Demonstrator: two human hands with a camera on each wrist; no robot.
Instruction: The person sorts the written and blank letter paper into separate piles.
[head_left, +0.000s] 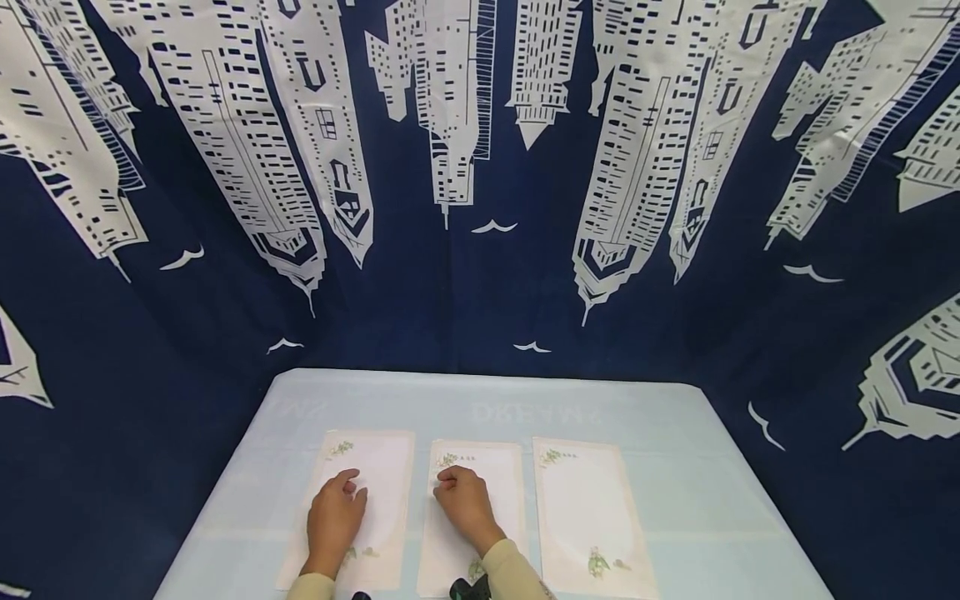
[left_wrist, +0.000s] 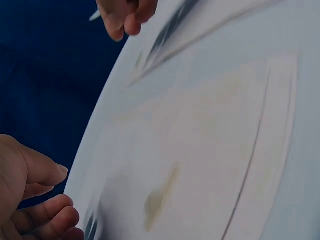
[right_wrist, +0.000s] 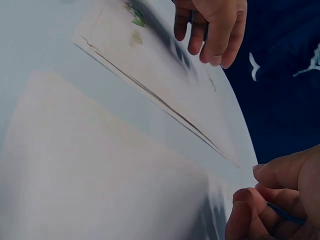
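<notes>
Three pale sheets with pinkish borders and small green plant prints lie side by side on the table. Over the left sheet [head_left: 378, 500] hovers my left hand [head_left: 335, 517], its fingers loosely bent and thumb apart from them. My right hand [head_left: 467, 502] is above the upper part of the middle sheet [head_left: 442, 542], fingers bent toward the thumb. In the right wrist view a thin blue line shows between the fingers of the right hand [right_wrist: 275, 200]; no held object shows. The right sheet [head_left: 585, 508] has neither hand over it.
A pale blue-white cloth covers the table [head_left: 712, 500], with faint lettering near its far edge. Behind and around hangs a navy curtain [head_left: 450, 333] printed with upside-down white buildings and birds. A dark device [head_left: 470, 589] sits by the right sleeve [head_left: 513, 571].
</notes>
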